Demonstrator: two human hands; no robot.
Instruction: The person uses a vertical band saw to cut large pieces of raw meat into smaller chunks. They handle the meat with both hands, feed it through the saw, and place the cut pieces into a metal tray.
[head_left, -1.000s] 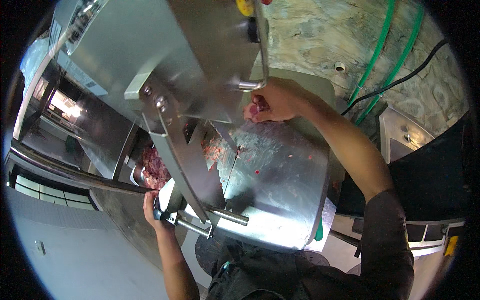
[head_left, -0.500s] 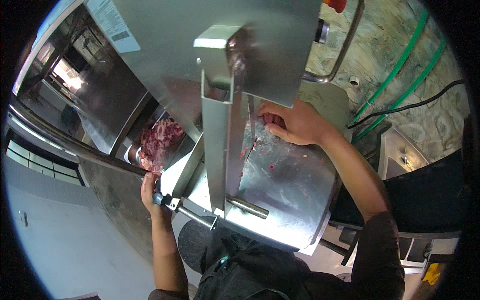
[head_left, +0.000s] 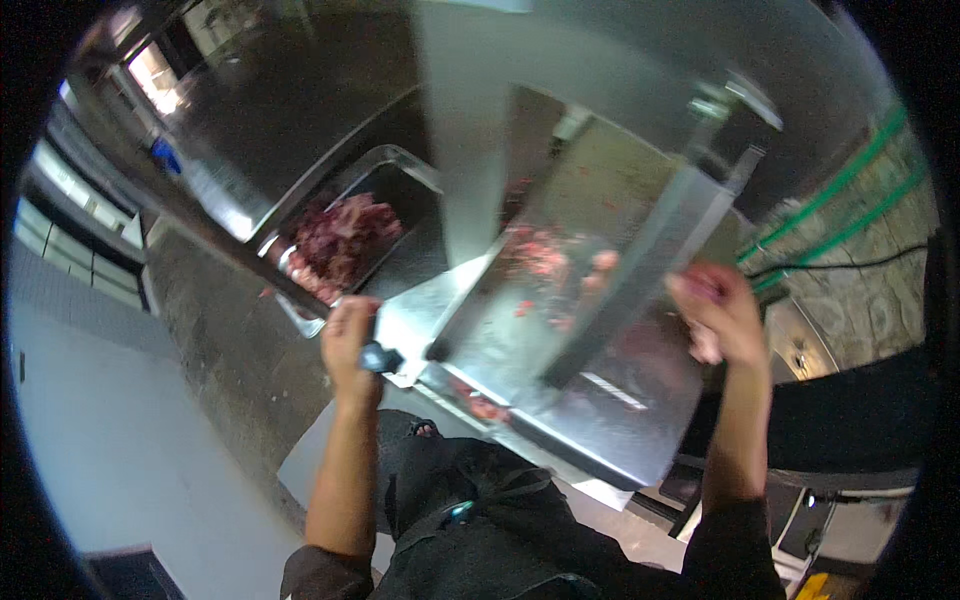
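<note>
The right hand (head_left: 724,312), drawn back from the far side, folds around raw meat (head_left: 706,345), bringing it nearer, right of the steel surface (head_left: 640,430); the left hand (head_left: 350,338) curls beside a dark knob (head_left: 380,357), grip blurred.

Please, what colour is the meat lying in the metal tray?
The meat is dark red with paler pink parts, best in the head view.

Blur softens the right hand (head_left: 732,318) (glare streaks the steel table (head_left: 620,430)) inside black fisheye corners.
</note>
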